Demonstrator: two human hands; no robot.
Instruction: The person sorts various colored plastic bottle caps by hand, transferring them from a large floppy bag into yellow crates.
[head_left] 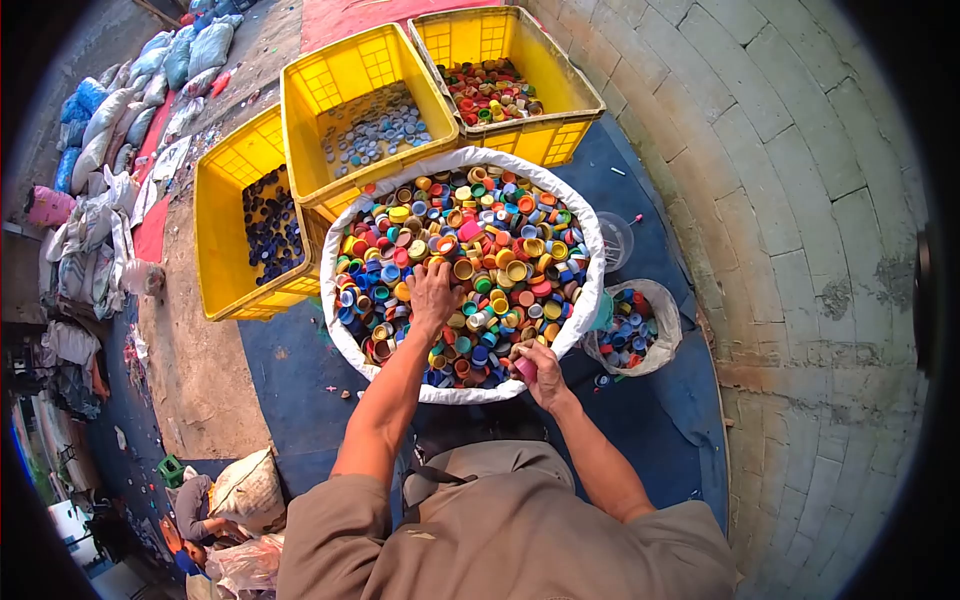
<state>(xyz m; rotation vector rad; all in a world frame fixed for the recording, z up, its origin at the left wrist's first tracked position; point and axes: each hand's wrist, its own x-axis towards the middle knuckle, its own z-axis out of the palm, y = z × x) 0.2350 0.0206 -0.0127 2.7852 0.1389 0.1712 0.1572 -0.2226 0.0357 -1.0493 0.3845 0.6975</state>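
A large round sack with a rolled white rim stands in front of me, filled with bottle caps of many colours. My left hand reaches into the middle of the heap, its fingers apart and touching the caps; the fingertips are partly hidden among them. At the near right edge of the sack, my right hand is closed around a pink bottle cap. Whether more caps are in that hand cannot be made out.
Beyond the sack stand yellow crates: one with dark caps, one with pale caps, one with mostly red caps. A smaller sack holds blue caps. A block wall rises right; another person sits lower left.
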